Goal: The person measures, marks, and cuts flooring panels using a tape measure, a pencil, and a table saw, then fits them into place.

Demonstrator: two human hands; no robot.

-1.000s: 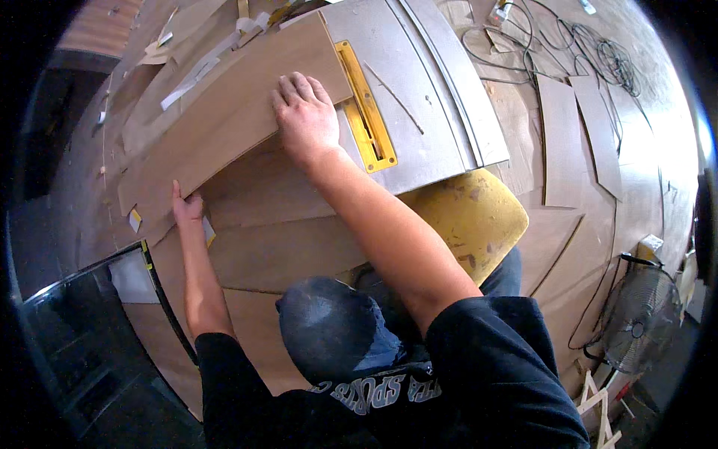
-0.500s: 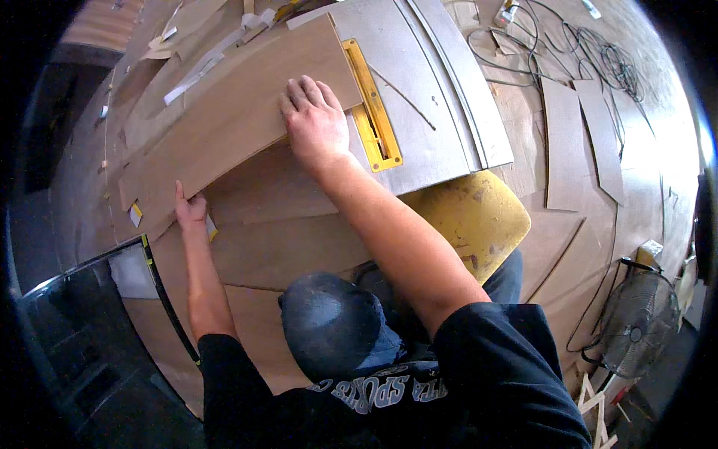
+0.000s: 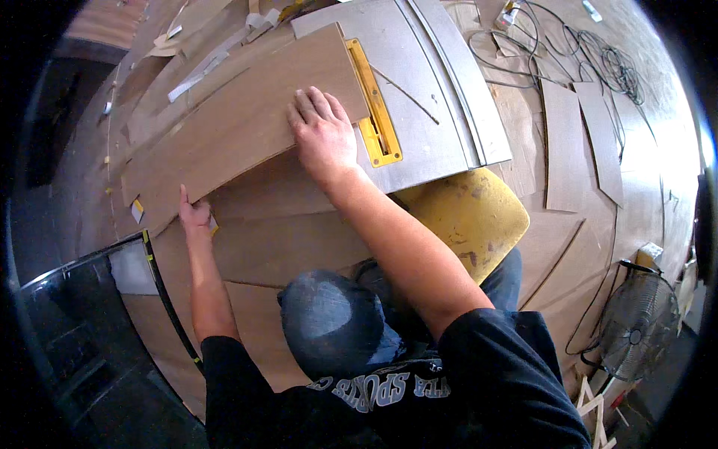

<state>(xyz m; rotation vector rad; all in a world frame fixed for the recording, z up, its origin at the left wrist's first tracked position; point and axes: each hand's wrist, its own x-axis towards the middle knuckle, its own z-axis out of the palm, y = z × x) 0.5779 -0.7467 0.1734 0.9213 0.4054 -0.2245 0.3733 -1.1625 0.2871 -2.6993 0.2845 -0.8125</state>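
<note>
A long, thin brown plywood board [image 3: 224, 127] lies slantwise, its right end over the metal top of a table saw [image 3: 419, 67]. That end borders the yellow insert plate [image 3: 383, 127], whose slot shows partly. My left hand [image 3: 196, 215] grips the board's near edge toward its left end, thumb on top and fingers hidden underneath. Close to the right end, my right hand [image 3: 323, 129] holds the board from above, fingers together on its face and palm at the near edge. A thin wooden stick [image 3: 405, 93] lies on the metal to the right of the plate.
A yellow panel [image 3: 475, 221] juts out below the saw's near edge. Cut board pieces [image 3: 562, 146] and coiled black cable [image 3: 617, 71] lie on the floor at right, with a fan [image 3: 638, 325] nearer. A black-framed panel [image 3: 97, 329] stands at lower left. Offcuts [image 3: 198, 78] lie beyond the board.
The board has shifted slightly right and toward me, and both hands have moved with it. The thin stick has turned a little on the metal top.
</note>
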